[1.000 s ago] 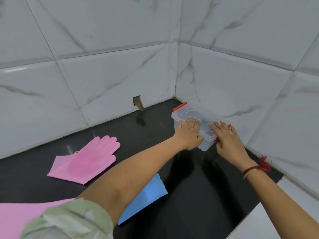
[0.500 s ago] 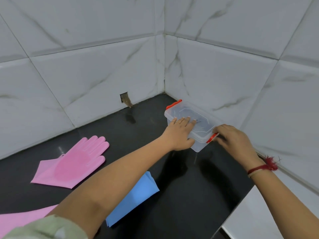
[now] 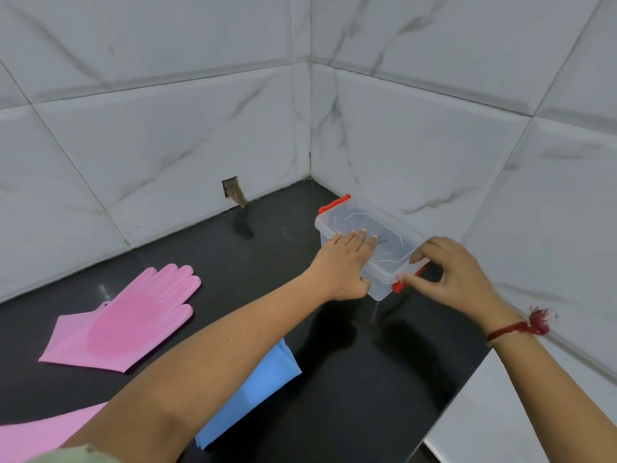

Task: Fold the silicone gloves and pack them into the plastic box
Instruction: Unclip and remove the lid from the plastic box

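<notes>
A clear plastic box (image 3: 364, 225) with red latches stands lidded near the wall corner on the black counter (image 3: 350, 379). My left hand (image 3: 344, 262) lies flat on its lid and near side. My right hand (image 3: 447, 275) pinches the near red latch (image 3: 399, 286) at the box's right end. A pink silicone glove (image 3: 123, 315) lies flat, fingers spread, at the left. A second pink glove (image 3: 36, 432) shows at the bottom left edge. A blue glove (image 3: 253, 392) lies partly under my left forearm.
White marble-look tiled walls (image 3: 434, 145) meet in a corner just behind the box. A small hole in the tile (image 3: 233, 192) sits low on the back wall. A white surface (image 3: 494, 422) borders the counter at the lower right.
My right hand has shifted from the lid to the near end of the box and now grips the red latch. The left hand stays on the lid. The camera moved slightly.
</notes>
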